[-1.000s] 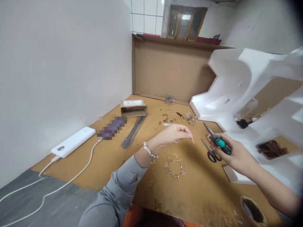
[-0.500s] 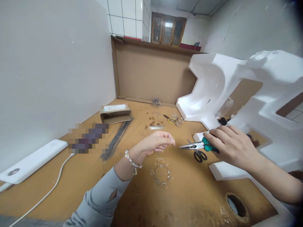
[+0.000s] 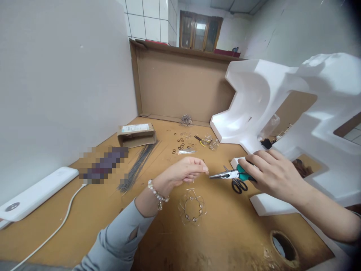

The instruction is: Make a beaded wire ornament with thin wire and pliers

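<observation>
My left hand is closed in a pinch above the middle of the table; the small piece at its fingertips is too fine to make out, perhaps thin wire. In my right hand are long-nose pliers with green handles, gripped from above. Their narrow jaws point left and end close to my left fingertips. Below my left hand, a ring of bent wire with clear beads lies on the table. Black-handled scissors rest under the pliers, partly covered by them.
Wire lengths lie left, beside an open cardboard box. Dark rings, yellow-handled pliers and a wire tangle sit farther back. White foam stands right; a round hole opens in the tabletop.
The pliers in my right hand have moved slightly left, bringing their tips closer to my left fingertips. My left hand keeps its pinch in nearly the same place.
</observation>
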`<state>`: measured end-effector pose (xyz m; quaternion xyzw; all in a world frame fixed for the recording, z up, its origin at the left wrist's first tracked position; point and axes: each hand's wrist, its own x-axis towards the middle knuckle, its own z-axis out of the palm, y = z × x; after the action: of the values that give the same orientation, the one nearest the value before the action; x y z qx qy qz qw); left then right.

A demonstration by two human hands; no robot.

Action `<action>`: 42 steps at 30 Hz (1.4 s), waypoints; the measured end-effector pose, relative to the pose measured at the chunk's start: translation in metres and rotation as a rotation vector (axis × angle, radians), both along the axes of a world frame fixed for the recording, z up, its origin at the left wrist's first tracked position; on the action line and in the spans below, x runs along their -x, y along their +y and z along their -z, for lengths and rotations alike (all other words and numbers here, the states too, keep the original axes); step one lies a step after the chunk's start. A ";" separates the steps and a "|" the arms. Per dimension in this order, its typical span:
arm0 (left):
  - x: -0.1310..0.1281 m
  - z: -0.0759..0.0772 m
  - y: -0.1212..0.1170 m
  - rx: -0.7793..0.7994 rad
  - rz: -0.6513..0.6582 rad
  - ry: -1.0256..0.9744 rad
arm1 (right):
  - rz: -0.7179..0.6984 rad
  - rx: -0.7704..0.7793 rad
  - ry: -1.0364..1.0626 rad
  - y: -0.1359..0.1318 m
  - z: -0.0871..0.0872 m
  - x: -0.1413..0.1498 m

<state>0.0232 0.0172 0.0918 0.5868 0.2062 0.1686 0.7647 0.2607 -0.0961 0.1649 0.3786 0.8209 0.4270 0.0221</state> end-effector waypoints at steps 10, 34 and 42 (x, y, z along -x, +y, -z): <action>-0.002 0.003 0.000 -0.079 -0.035 0.019 | -0.009 0.079 0.057 -0.001 -0.001 -0.002; 0.006 -0.010 -0.011 -0.958 -0.092 0.121 | 0.334 0.636 0.427 -0.011 -0.007 -0.014; -0.001 -0.001 -0.007 -0.819 -0.186 0.099 | 0.198 0.094 0.162 -0.022 -0.016 -0.003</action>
<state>0.0243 0.0098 0.0925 0.8283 0.2108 0.2767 0.4392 0.2635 -0.1182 0.1812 0.4895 0.7976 0.3521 0.0155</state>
